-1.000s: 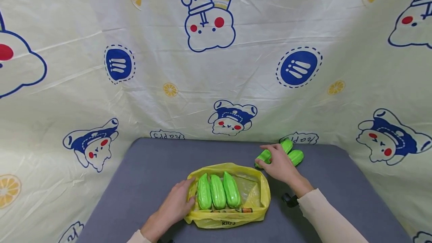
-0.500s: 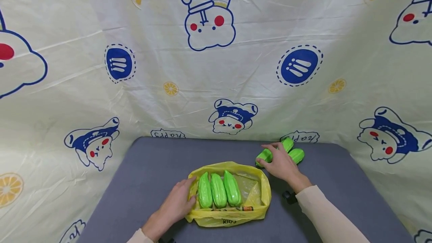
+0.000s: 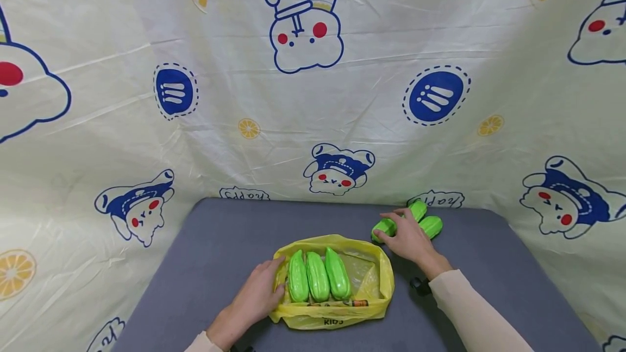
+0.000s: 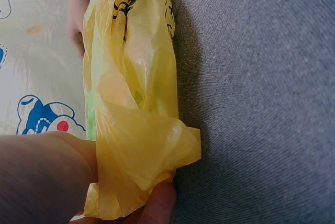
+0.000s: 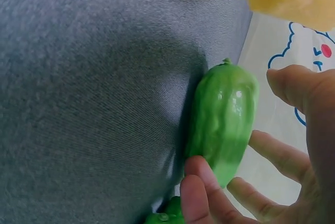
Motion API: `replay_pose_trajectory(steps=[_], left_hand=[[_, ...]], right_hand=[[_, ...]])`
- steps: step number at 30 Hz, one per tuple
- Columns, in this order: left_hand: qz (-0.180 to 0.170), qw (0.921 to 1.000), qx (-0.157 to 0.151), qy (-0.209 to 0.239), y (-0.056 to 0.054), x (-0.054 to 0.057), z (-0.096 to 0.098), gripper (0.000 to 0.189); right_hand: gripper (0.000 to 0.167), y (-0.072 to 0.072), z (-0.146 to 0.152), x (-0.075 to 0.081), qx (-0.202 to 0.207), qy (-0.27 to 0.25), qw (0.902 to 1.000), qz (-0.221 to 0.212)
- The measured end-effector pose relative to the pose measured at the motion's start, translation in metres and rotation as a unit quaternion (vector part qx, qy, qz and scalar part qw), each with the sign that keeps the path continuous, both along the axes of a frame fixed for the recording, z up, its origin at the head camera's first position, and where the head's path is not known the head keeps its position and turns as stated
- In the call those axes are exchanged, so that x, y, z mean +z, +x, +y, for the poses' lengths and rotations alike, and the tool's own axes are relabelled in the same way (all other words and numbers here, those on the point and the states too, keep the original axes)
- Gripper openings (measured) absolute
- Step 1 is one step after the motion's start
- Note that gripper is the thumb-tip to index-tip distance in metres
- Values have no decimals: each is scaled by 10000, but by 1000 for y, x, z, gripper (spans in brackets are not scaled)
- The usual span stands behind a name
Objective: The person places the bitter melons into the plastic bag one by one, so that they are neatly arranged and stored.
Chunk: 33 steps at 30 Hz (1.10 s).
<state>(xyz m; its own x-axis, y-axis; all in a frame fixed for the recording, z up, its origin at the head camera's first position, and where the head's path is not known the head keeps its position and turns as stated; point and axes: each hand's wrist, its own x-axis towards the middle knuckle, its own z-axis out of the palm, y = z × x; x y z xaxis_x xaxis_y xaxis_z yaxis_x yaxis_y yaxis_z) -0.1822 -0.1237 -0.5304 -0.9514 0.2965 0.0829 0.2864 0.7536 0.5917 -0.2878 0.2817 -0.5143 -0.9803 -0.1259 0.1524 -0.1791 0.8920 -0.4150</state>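
A yellow plastic bag (image 3: 326,322) lies with its mouth spread wide, three shiny green cucumbers (image 3: 317,277) side by side inside it. My left hand (image 3: 256,292) pinches the bag's left side, with the thumb inside the rim and fingertips against the outer wall in the left wrist view. Behind the bag to the right, my right hand (image 3: 408,237) is over another cucumber (image 5: 225,114), a plump ridged one with a short stem. Its fingers reach along the lower end and side, while the thumb stands apart from it in the right wrist view.
Two more cucumbers (image 3: 431,227) lie just past my right hand, near the back edge of the grey table (image 3: 220,249). Behind the table hangs a pale printed cloth (image 3: 371,140). A dark strap (image 3: 419,288) is at my right wrist.
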Motion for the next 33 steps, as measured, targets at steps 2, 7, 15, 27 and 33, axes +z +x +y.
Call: replay_pose_trajectory(steps=[2,7,15,27,33], left_hand=[[-14,10000,2,15,0,0,0,65],[-71,10000,-9,28,0,-2,0,64],[-23,10000,-27,65,1,-2,0,65],[1,9999,-56,109,0,-2,-1,65],[14,9999,-59,86,-1,-2,-2,65]], right_hand=[[61,-1,0,-2,1,4,10000,8],[59,-3,-2,-8,-7,-57,10000,-52],[47,-5,-7,-11,95,-191,9998,-19],[36,-12,-9,-14,127,-470,9988,-9],[33,-14,-10,-14,159,-514,9985,30]])
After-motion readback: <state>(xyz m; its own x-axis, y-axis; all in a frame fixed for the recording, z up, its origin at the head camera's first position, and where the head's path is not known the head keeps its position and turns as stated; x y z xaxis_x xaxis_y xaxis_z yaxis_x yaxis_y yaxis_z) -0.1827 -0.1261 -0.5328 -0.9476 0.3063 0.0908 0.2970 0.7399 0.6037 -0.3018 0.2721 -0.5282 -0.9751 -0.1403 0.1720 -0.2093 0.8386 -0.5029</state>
